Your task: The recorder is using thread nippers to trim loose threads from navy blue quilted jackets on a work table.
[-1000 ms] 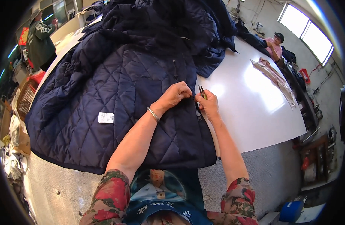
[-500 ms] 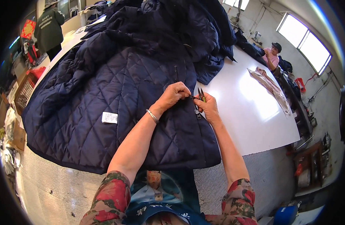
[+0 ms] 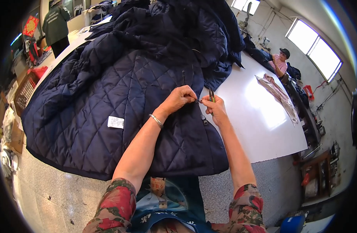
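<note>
Your left hand (image 3: 181, 98) pinched the jacket (image 3: 120, 105) edge taut so your right hand (image 3: 215, 110), gripping small snips (image 3: 211, 94), could reach it.

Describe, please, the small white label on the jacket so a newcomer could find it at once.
Start at the big navy quilted jacket spread across the white table. Left of the left hand, a small white rectangular label lies on the lining, the only pale patch on the dark fabric.
</note>
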The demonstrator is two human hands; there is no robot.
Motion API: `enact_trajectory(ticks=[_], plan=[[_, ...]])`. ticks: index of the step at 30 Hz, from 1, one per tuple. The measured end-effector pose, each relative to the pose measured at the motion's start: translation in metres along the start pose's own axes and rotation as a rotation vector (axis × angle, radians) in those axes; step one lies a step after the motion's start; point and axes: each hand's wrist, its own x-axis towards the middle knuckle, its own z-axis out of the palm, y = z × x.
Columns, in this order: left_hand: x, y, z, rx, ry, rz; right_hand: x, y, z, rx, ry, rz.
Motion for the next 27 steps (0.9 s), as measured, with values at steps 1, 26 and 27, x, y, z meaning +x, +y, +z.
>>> enact_trajectory(ticks=[1, 26, 27], plan=[[0.000, 0.003, -0.001, 0.004, -0.005, -0.003, 0.003, 0.004, 0.002, 0.002, 0.000, -0.002], [-0.079, 0.028, -0.006, 0.576, 0.384, -0.331, 0.061, 0.041, 0.107, -0.276, -0.048, -0.180], [-0.080, 0.025, -0.006, 0.593, 0.402, -0.333, 0.058, 0.041, 0.108, -0.368, -0.024, -0.206]])
